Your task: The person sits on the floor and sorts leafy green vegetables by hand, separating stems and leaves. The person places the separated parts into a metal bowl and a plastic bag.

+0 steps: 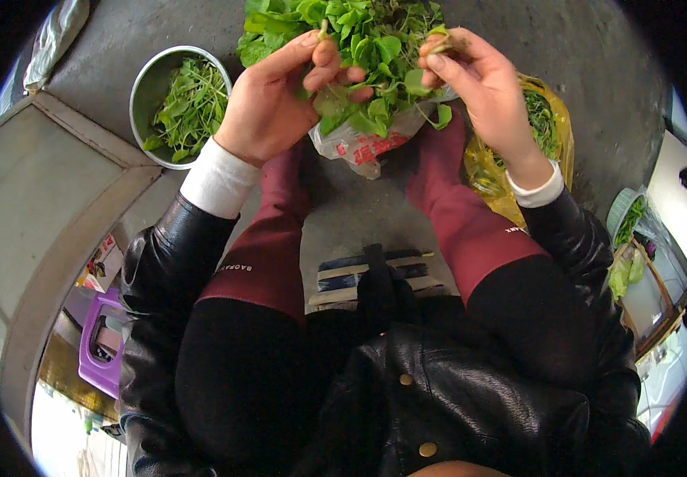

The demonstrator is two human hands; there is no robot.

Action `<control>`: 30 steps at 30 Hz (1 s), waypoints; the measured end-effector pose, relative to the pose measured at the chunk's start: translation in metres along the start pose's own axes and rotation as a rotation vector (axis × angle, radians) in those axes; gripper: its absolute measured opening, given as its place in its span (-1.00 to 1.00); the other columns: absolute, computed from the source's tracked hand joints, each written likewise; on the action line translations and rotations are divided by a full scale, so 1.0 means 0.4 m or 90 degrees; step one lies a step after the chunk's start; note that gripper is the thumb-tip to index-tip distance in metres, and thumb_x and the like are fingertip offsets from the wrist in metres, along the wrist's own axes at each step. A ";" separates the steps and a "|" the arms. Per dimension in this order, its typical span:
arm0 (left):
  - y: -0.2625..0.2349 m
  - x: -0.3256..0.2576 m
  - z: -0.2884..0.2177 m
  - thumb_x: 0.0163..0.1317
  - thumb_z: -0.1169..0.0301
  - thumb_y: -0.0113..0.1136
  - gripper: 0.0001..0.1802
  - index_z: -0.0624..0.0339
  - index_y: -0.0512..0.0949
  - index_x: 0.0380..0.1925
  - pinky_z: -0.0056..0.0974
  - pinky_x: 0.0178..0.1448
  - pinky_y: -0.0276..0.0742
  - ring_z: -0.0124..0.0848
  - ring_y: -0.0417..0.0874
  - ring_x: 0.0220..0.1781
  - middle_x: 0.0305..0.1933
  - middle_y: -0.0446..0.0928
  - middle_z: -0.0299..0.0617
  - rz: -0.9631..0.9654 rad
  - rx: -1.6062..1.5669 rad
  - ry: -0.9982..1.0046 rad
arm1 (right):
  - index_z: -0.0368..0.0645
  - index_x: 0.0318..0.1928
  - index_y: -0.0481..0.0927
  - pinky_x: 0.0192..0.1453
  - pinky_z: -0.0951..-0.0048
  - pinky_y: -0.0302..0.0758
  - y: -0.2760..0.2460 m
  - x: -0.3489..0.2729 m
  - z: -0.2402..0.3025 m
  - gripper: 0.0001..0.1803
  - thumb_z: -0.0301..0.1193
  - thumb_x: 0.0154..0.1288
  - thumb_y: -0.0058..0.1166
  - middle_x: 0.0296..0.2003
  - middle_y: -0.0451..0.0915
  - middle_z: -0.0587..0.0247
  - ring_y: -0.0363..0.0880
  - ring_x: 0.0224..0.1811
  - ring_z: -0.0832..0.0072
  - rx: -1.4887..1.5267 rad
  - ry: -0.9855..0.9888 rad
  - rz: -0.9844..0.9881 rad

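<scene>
My left hand is raised over the near left side of a heap of leafy greens. Its thumb and forefinger pinch a small pale-green stem piece, the other fingers curled loosely. Opposite it, my right hand grips a thin stem between thumb and fingers, with a bit of leaf at its tip. The greens lie on a white plastic bag with red print, on the floor between my boots. Some leaves hang just below my left fingers; whether that hand holds them I cannot tell.
A metal bowl of picked greens stands left of my left hand. Beyond my right wrist is a yellow plastic bag with more greens. My maroon boots flank the heap. A purple plastic object lies at left, a greenish basin at right.
</scene>
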State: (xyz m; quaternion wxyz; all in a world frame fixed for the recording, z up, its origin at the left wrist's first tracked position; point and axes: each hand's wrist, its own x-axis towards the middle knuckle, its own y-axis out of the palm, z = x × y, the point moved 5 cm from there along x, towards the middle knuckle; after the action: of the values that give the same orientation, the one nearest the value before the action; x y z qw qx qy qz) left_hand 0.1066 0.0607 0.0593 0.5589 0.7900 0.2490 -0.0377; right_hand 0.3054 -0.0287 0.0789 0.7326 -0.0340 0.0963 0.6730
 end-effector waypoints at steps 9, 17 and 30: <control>-0.004 0.004 0.016 0.61 0.21 -0.25 -0.78 0.02 0.34 -0.19 0.22 0.46 0.23 -0.26 0.47 0.11 -0.40 0.32 -0.40 0.143 -0.121 -0.021 | -0.24 0.10 0.63 -0.04 0.57 0.56 0.102 0.008 -0.133 -0.66 -0.42 0.35 0.28 -0.15 0.67 0.33 0.61 -0.15 0.67 0.038 0.110 0.149; -0.046 -0.014 -0.025 0.61 0.21 -0.21 -0.74 0.08 0.41 -0.17 0.10 0.53 0.14 -0.01 0.38 0.43 -0.10 0.54 -0.25 0.023 -0.076 0.098 | -0.19 -0.04 0.75 -0.39 0.69 0.39 0.011 -0.007 -0.102 -0.76 -0.33 0.43 0.21 -0.37 0.71 0.41 0.47 -0.47 0.81 -0.023 0.212 0.065; 0.015 -0.008 0.086 0.58 0.15 -0.07 -0.65 0.18 0.52 0.04 -0.48 -0.48 0.09 -0.64 0.20 -0.55 -0.53 0.29 -0.42 -0.130 0.421 -0.073 | -0.30 0.16 0.60 -0.56 0.81 0.23 0.051 -0.011 -0.074 -0.61 -0.27 0.54 0.05 -0.16 0.72 0.30 0.60 -0.37 0.82 0.393 0.282 0.124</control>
State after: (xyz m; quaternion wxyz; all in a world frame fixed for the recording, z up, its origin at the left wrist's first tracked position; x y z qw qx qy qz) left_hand 0.1141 0.0269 0.0528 0.2794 0.8960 0.2690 -0.2162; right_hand 0.2820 -0.0363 0.0523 0.6024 0.0526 0.4528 0.6552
